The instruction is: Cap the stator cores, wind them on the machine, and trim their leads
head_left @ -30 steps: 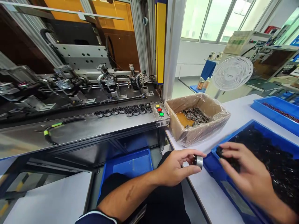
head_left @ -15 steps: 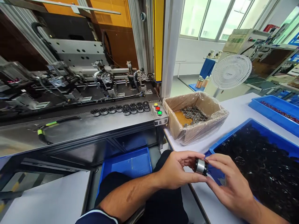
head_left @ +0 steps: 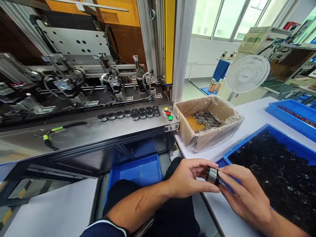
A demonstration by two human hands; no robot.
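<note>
Two hands are on the ring at lower right of centre: your left hand has thumb and fingers clamped on it, and your right hand now pinches its right end. One second ago that right hand was apart, at the edge of the blue bin at right, holding a black piece. Black now shows at both ends of the ring's silver band.
</note>
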